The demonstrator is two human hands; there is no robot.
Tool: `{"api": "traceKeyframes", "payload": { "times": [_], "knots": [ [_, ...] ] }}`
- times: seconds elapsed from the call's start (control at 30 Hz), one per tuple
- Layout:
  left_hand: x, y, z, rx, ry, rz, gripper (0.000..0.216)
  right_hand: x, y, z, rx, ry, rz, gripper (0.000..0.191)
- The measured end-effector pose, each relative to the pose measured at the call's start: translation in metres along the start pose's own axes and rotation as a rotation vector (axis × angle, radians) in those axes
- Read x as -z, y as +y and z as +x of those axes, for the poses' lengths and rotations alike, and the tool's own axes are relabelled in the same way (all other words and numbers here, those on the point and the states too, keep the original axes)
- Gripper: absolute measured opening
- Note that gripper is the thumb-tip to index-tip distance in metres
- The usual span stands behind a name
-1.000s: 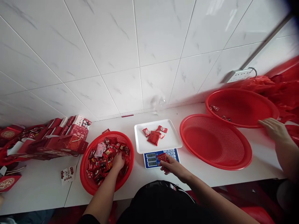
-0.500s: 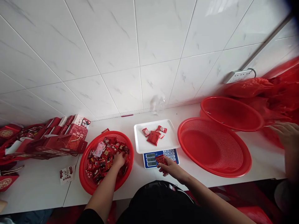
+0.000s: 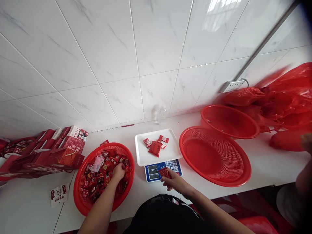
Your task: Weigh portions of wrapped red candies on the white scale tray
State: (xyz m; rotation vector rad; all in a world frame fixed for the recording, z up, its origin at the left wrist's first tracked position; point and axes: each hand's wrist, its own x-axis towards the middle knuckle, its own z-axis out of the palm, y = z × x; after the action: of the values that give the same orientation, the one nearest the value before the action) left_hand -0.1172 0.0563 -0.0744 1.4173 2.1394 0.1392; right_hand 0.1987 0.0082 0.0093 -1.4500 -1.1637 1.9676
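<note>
My left hand [image 3: 119,171] reaches into a red perforated basket [image 3: 77,191] filled with small wrapped candies [image 3: 99,177]. Its fingers are curled closed against the candies at the basket's right side, and what they grip is hidden. A red candy packet [image 3: 165,172] is held between the thumb and fingers of my right hand [image 3: 173,180], over the front of a blue digital scale [image 3: 149,177]. On the scale's white tray [image 3: 143,159] lie a larger red packet [image 3: 155,148] and several small red candies [image 3: 163,139].
Two red baskets, a near one [image 3: 204,156] and a far one [image 3: 229,120], stand right of the scale. Red plastic bags [image 3: 287,100] pile up beyond. Red gift boxes [image 3: 60,152] and a printed card [image 3: 59,194] lie left. Another person's arm [image 3: 304,175] shows at the right edge.
The view has shifted, so the bench things sit further left and slightly lower. My left hand stays in the candies; my right keeps its packet. The other person's hand has moved toward the right edge.
</note>
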Motion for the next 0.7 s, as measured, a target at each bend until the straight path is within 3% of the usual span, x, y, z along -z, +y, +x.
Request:
{"api": "traceKeyframes", "payload": {
  "times": [0.13, 0.27, 0.33, 0.47, 0.6, 0.7],
  "knots": [
    [0.028, 0.013, -0.008, -0.048, 0.043, -0.094, 0.008, 0.003, -0.004, -0.003, -0.006, 0.017, 0.003, 0.027],
    [0.042, 0.072, -0.010, -0.234, 0.037, -0.460, 0.023, 0.003, -0.007, -0.004, -0.001, 0.025, 0.003, 0.026],
    [0.036, 0.112, -0.005, -0.243, 0.005, -0.611, 0.025, 0.004, -0.006, -0.004, 0.013, 0.024, 0.001, 0.027],
    [0.015, 0.175, 0.012, -0.225, -0.037, -0.689, 0.024, 0.008, -0.005, -0.008, 0.047, 0.028, -0.008, 0.028],
    [0.005, 0.196, 0.012, -0.206, -0.097, -0.748, 0.028, 0.017, -0.005, -0.015, 0.077, 0.053, 0.003, 0.030],
    [0.002, 0.193, -0.011, -0.217, -0.159, -0.773, 0.032, 0.020, -0.002, -0.014, 0.092, 0.084, 0.051, 0.055]
  ]
}}
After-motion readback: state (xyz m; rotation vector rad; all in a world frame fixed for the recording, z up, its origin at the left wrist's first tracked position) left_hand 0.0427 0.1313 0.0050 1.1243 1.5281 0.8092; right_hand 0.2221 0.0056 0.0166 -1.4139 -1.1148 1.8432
